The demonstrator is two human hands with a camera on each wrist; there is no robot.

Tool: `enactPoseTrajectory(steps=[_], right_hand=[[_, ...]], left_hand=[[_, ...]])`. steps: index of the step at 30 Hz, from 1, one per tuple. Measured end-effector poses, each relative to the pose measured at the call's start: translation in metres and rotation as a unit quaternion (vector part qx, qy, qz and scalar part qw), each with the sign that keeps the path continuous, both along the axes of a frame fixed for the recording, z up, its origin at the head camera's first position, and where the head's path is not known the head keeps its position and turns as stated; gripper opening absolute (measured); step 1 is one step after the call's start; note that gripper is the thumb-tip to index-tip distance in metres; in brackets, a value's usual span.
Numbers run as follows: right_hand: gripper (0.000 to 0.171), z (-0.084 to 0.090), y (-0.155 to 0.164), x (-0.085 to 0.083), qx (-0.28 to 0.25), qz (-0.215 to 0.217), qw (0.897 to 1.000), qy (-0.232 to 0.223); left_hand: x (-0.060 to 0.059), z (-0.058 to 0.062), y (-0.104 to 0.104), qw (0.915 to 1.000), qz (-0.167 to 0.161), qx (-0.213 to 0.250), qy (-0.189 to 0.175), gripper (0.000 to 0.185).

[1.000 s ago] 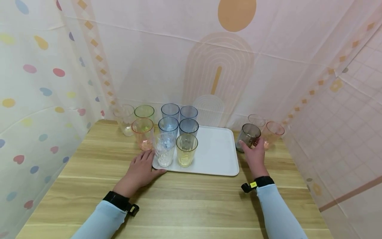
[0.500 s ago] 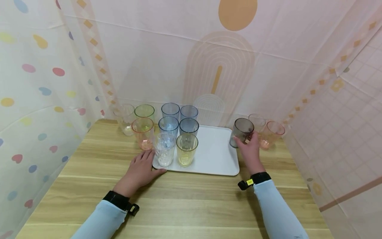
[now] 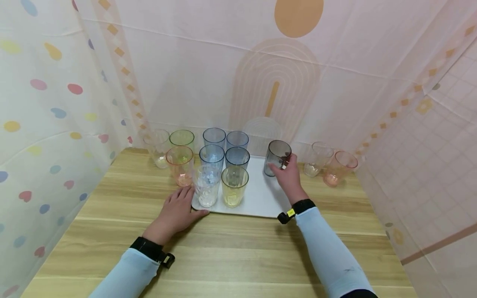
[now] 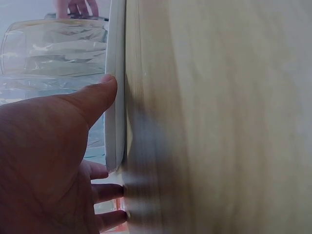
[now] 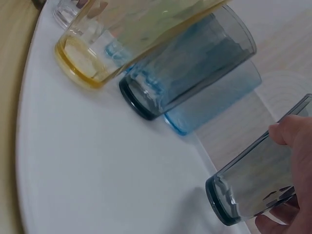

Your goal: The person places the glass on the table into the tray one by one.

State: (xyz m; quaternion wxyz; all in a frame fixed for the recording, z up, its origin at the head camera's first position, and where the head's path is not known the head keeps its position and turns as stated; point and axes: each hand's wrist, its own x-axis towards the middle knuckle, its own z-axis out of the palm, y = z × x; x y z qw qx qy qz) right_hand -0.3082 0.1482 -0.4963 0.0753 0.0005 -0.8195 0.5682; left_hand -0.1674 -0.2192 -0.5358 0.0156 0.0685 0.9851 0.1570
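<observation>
Patterned curtain (image 3: 179, 74) behind wooden table (image 3: 238, 252)

Right hand (image 5: 303, 161) cut off by the right wrist view's right edge, gray glass (image 5: 253, 180) cropped there too, yellow glass (image 5: 117, 44) cropped at top, left hand (image 4: 44, 161) cropped at left, rear blue glasses (image 3: 237, 142) partly hidden in head view.

The tray (image 3: 261, 203) lies near the back edge of the desk (image 3: 238, 256), a group of glasses (image 3: 234, 190) on its left half, the held glass (image 3: 277, 154) over its right. Three glasses (image 3: 180, 167) stand left of the tray, toward the desk's back left corner; two glasses (image 3: 338, 169) stand near the back right corner.
</observation>
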Motion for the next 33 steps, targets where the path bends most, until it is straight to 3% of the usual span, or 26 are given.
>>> enactPoseTrajectory(steps=[9,19,33], right_hand=[[0.085,0.003,-0.031,-0.018,0.015,0.028,0.999,0.004],[0.082,0.007,-0.045,-0.027,0.023,0.036,0.999,-0.004],[0.084,-0.006,-0.051,-0.036,0.015,0.039,0.999,-0.020]], left_hand=[[0.000,0.004,0.001,1.0000,-0.002,0.001,-0.002,0.105],[0.000,0.005,0.003,1.0000,-0.005,-0.007,0.002,0.105],[0.004,0.012,0.005,1.0000,-0.001,-0.005,-0.003,0.103]])
